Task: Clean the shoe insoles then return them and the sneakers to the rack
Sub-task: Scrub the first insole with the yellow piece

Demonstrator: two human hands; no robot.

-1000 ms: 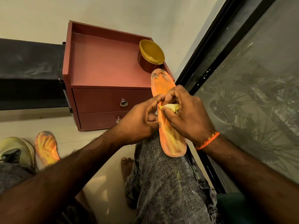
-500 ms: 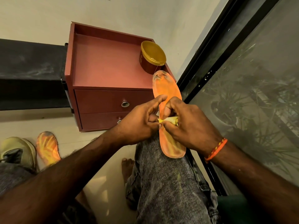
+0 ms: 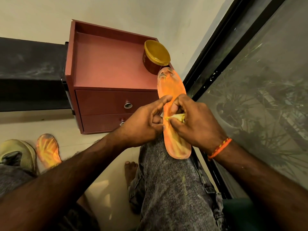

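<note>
**Insole wiped on the knee**

While it lay lengthwise on the person's jeans-clad knee (image 3: 166, 189), the orange insole (image 3: 173, 104) showed a yellowish streaked surface w/ dark worn patches at its far tip and a grimy near end. Its far end reached over the front right corner of the red cabinet (image 3: 108, 64), just near of a yellow-lidded tub (image 3: 156, 55) standing on the cabinet top. A 2nd insole (image 3: 48, 150), same orange-yellow pattern, lay flat on the pale floor at near left, right beside a pale greenish sneaker (image 3: 18, 152) whose near part was cut off by the person's other leg. A dark window frame (image 3: 221, 52) w/ dusty glass ran along the right. A bare foot (image 3: 130, 170) showed on the floor between the legs.

Both hands hid the insole's middle. Left hand (image 3: 143, 125) was curled, pinching the insole's left edge, index finger stretched across it. Right hand (image 3: 196, 122) was clenched round a small yellow cloth (image 3: 178, 116), pressing it onto the insole; an orange thread band (image 3: 220, 147) sat on that wrist.
</note>
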